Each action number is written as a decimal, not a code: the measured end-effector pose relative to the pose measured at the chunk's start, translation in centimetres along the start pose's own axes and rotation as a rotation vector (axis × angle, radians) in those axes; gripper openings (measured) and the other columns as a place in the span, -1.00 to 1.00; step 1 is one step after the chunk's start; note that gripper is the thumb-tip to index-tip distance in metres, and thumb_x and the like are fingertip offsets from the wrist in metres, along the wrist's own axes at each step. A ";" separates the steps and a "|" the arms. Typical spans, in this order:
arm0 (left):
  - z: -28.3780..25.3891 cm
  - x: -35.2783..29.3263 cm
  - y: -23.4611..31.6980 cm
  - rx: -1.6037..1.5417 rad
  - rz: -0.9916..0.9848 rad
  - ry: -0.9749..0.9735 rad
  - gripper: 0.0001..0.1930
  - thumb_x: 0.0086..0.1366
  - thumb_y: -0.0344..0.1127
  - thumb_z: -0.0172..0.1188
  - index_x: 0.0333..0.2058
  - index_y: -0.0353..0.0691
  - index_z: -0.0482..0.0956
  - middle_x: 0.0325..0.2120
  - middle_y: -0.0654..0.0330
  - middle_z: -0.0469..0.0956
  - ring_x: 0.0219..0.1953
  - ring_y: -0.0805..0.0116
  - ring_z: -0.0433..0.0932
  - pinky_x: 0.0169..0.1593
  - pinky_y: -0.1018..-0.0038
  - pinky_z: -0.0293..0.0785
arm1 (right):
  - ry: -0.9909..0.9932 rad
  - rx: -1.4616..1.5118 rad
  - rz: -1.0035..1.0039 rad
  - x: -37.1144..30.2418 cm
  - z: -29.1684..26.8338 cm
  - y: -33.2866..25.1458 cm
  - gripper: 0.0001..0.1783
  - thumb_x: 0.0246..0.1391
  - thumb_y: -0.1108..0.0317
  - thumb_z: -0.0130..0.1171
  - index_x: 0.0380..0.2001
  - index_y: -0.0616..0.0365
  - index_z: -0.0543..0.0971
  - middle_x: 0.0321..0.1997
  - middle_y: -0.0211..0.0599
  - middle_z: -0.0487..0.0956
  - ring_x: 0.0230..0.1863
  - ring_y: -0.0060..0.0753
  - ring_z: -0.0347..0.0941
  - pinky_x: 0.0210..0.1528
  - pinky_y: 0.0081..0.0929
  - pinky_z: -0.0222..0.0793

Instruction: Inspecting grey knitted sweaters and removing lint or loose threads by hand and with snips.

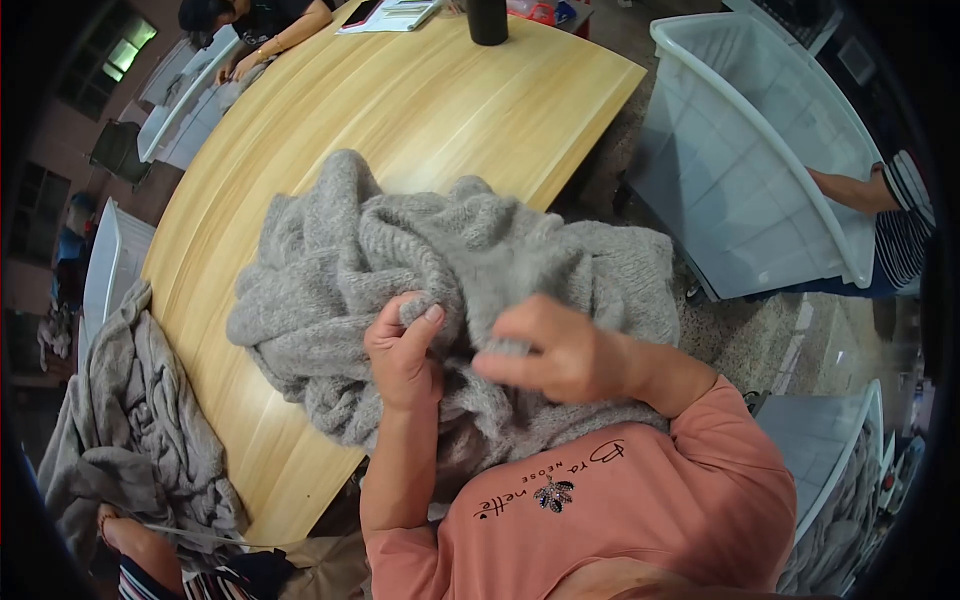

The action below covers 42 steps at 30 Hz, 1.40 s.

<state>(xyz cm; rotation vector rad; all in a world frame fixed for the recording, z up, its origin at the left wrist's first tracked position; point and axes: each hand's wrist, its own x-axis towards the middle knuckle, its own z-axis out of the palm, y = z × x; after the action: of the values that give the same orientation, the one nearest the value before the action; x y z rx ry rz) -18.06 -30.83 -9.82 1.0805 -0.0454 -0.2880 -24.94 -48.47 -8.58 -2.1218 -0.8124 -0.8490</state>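
A bulky grey knitted garment [330, 270] lies bunched over the table edge and against my body, with a thick ribbed band folded across its middle. My left hand [403, 345] pinches a fold of this knit between thumb and fingers. Just to the right, over the same garment, is my right hand [560, 355], slightly blurred by motion. Its fingers are curled together towards the left hand. Whether something small is between those fingers cannot be made out.
The pale wooden table [430, 110] carries a dark cylindrical cup [487, 22] and papers [390, 15] at its far side. A large white bin [740, 190] stands at right beside a person's arm [845, 188]. Other people work at far left and lower left, near grey knitwear [140, 420].
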 end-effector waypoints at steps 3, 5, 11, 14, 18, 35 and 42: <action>-0.7 -0.3 0.0 -0.085 0.026 -0.042 -0.84 0.07 -0.56 0.14 -0.31 -0.38 0.53 -0.44 0.26 0.54 -0.41 0.58 0.43 -0.29 0.66 0.32 | -0.341 0.198 -0.197 1.5 1.2 -1.4 -0.78 -0.21 0.52 0.12 -0.37 0.29 0.48 -0.26 -0.12 0.44 -0.32 -0.26 0.41 -0.31 -0.44 0.37; -1.1 -0.5 0.1 -0.081 0.031 -0.042 -0.83 0.10 -0.53 0.12 -0.29 -0.40 0.53 -0.43 0.26 0.53 -0.41 0.58 0.43 -0.29 0.66 0.31 | -0.420 0.252 -0.285 2.4 2.0 -1.4 -0.78 -0.19 0.50 0.10 -0.37 0.35 0.46 -0.25 -0.10 0.44 -0.30 -0.22 0.42 -0.31 -0.41 0.36; -1.5 -0.9 0.2 -0.081 -0.062 -0.143 -0.86 0.17 -0.48 0.08 -0.30 -0.40 0.53 -0.44 0.27 0.52 -0.42 0.60 0.41 -0.31 0.66 0.30 | -0.091 0.166 -0.309 3.5 3.4 1.9 -0.81 -0.23 0.50 0.16 -0.43 0.25 0.48 -0.31 -0.18 0.45 -0.37 -0.23 0.41 -0.41 -0.43 0.31; -1.7 -0.8 -0.1 -0.075 -0.074 -0.141 -0.87 0.18 -0.47 0.07 -0.32 -0.40 0.53 -0.47 0.29 0.51 -0.45 0.62 0.39 -0.34 0.67 0.28 | 0.111 -0.042 -0.231 3.0 4.2 2.3 -0.81 -0.26 0.51 0.17 -0.44 0.22 0.49 -0.42 -0.32 0.44 -0.49 -0.36 0.38 -0.47 -0.47 0.24; -2.1 -0.8 -0.4 -0.037 -0.134 -0.132 -0.89 0.19 -0.47 0.08 -0.36 -0.39 0.54 -0.51 0.33 0.51 -0.48 0.65 0.35 -0.38 0.67 0.25 | 0.117 -0.059 -0.159 2.2 4.5 2.0 -0.82 -0.27 0.54 0.15 -0.45 0.21 0.48 -0.42 -0.33 0.44 -0.49 -0.37 0.38 -0.46 -0.47 0.24; -3.4 -1.6 -1.6 0.124 -0.033 -0.176 -0.81 0.04 -0.57 0.22 -0.30 -0.36 0.56 -0.50 0.37 0.51 -0.50 0.69 0.34 -0.46 0.74 0.22 | -0.073 0.250 0.144 1.7 4.1 2.3 -0.81 -0.33 0.63 0.12 -0.51 0.21 0.50 -0.33 -0.30 0.50 -0.38 -0.23 0.40 -0.34 -0.45 0.32; -2.3 -2.6 -2.6 0.325 0.186 -0.063 -0.81 0.04 -0.60 0.20 -0.31 -0.37 0.57 -0.45 0.34 0.53 -0.46 0.66 0.39 -0.38 0.71 0.33 | -0.226 0.602 0.555 1.8 3.5 3.2 -0.79 -0.32 0.64 0.02 -0.49 0.24 0.50 -0.53 -0.26 0.48 -0.46 -0.31 0.44 -0.41 -0.49 0.33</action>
<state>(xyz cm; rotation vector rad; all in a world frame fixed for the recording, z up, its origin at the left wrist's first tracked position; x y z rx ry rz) -20.69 -29.28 -12.93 1.3794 -0.2550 -0.1489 -20.37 -47.03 -10.31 -1.7631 -0.4604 -0.0526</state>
